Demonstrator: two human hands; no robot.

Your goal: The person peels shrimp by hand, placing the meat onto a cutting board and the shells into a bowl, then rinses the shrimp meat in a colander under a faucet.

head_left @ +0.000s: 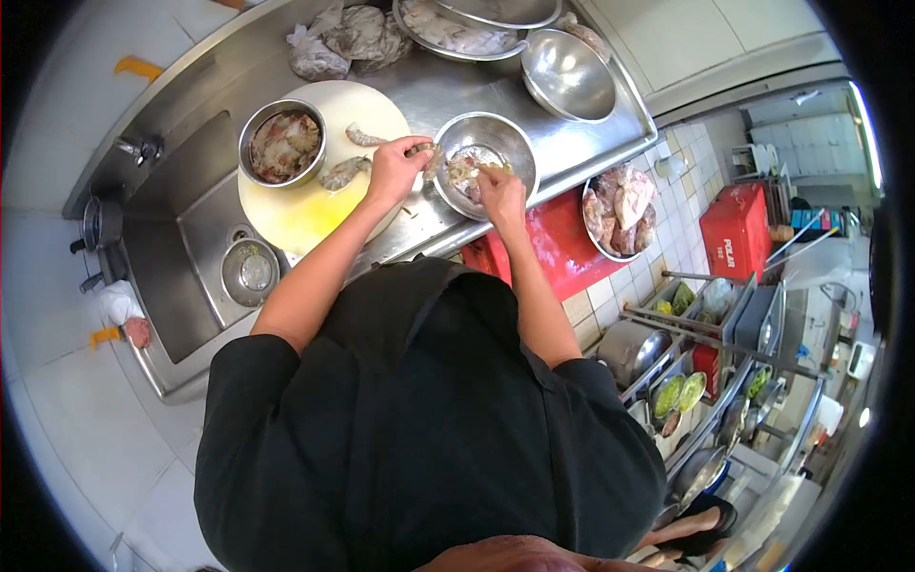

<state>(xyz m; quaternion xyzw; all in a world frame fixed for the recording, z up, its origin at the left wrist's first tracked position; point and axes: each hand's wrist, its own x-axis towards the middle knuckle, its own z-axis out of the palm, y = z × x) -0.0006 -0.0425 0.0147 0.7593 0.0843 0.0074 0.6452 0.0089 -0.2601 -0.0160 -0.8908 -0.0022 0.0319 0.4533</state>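
My left hand (pixel 398 170) is closed on a grey shrimp (pixel 431 162), held at the left rim of a steel bowl (pixel 522 151). Over the same bowl, my right hand (pixel 501 195) has its fingers pinched together above shrimp scraps (pixel 465 170); what they grip is too small to make out. Left of my hands lies a round white cutting board (pixel 286 217) with a yellow stain. Two or so more shrimp (pixel 345 173) rest on it, beside a steel pot (pixel 250 153) filled with shrimp pieces (pixel 286 145).
A sink basin (pixel 176 276) with a small steel bowl (pixel 250 272) is at the left. Plastic bags (pixel 353 43), a large bowl (pixel 448 48) and another steel bowl (pixel 569 76) line the back. Below the counter's right edge are a bowl of meat (pixel 620 212) and a red cooler (pixel 736 231).
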